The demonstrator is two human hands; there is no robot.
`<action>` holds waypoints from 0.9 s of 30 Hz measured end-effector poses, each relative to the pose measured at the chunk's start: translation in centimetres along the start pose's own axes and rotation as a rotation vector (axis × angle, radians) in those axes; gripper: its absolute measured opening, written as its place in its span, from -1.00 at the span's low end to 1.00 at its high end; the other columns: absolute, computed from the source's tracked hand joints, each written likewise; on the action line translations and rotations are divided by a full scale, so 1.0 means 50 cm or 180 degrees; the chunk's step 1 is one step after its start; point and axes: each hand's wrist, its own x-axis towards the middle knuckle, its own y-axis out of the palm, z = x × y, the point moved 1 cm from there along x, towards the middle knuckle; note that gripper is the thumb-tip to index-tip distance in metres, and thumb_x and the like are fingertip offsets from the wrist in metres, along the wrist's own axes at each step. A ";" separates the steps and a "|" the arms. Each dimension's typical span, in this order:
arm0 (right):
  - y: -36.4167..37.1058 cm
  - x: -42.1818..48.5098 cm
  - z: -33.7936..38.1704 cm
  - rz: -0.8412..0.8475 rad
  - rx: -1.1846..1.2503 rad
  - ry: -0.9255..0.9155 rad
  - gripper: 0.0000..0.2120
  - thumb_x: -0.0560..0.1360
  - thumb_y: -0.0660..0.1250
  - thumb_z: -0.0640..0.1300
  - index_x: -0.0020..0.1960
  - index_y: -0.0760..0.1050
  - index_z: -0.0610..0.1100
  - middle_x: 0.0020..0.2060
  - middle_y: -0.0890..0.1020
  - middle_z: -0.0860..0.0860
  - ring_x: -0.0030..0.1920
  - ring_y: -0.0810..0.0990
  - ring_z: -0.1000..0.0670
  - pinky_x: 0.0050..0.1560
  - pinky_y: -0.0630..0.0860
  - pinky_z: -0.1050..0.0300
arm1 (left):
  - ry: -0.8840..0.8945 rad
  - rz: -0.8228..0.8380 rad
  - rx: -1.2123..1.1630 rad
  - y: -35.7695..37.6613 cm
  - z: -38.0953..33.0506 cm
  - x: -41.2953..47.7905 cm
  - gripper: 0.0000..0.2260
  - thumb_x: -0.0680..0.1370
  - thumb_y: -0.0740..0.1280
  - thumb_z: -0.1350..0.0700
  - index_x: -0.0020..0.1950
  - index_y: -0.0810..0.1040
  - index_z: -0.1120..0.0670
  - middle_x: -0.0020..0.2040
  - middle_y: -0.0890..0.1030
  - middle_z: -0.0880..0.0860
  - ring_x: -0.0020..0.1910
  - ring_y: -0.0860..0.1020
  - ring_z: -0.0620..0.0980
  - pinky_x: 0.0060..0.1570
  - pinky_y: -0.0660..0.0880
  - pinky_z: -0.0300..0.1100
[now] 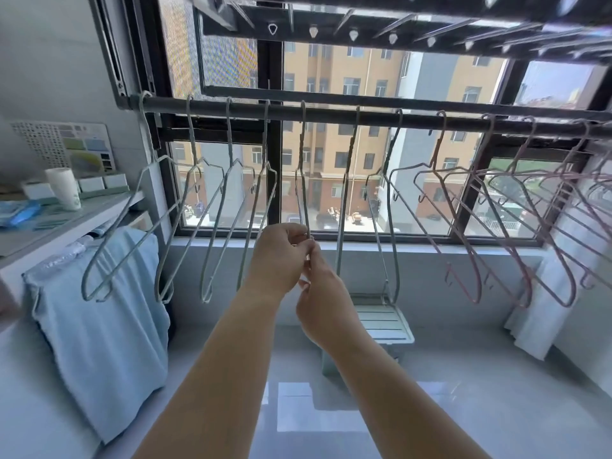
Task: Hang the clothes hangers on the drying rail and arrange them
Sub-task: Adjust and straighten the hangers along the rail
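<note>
Left hand [278,258] and right hand [323,299] meet at the lower end of the fifth green hanger [303,180], fingers of both pinched together on its wire near the window sill; the left sits slightly higher, the right just below and touching it. The held hanger hangs edge-on from the drying rail [331,114], its long axis near vertical, rising straight above the hands to its hook. To the left hang four more green hangers [212,223], fanned and tilted; just to the right another edge-on green hanger [346,193], then the pink hangers [496,226] crowded toward the rail's far end. Judged step: spacing and squaring this hanger. Any slide along the rail runs sideways, with the left hand nearer the green group. A blue towel [109,313] drapes below the shelf [99,210] at left.
</note>
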 end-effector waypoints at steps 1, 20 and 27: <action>0.000 -0.002 0.001 -0.0005 0.0028 0.0010 -0.28 0.43 0.03 -0.44 0.51 -0.04 -0.02 0.30 0.45 0.05 0.28 0.44 0.01 0.29 0.42 0.10 | -0.0001 -0.0015 -0.0005 0.000 0.003 0.001 -0.78 0.45 0.37 0.27 0.09 0.56 0.19 -0.01 0.63 0.13 0.03 0.59 0.07 0.12 0.52 0.06; -0.097 -0.077 0.024 -0.0111 -0.0551 -0.0203 -0.39 0.56 0.17 -0.14 0.51 -0.04 -0.11 0.51 0.10 0.01 0.45 0.23 0.00 0.43 0.22 0.09 | 0.0587 -0.0240 0.0825 0.029 -0.006 -0.013 -0.63 0.49 0.35 0.10 0.27 0.46 0.14 0.16 0.58 0.06 0.07 0.54 -0.06 0.11 0.40 -0.24; -0.150 -0.044 -0.020 -0.0601 0.0063 0.0182 -0.46 0.53 0.25 -0.08 0.46 0.17 -0.13 0.41 0.32 -0.07 0.40 0.31 -0.04 0.42 0.25 0.05 | 0.1198 -0.0137 0.0841 0.079 -0.055 -0.041 -0.64 0.52 0.29 0.21 0.32 0.40 0.15 0.21 0.56 0.10 0.09 0.54 -0.08 0.08 0.42 -0.40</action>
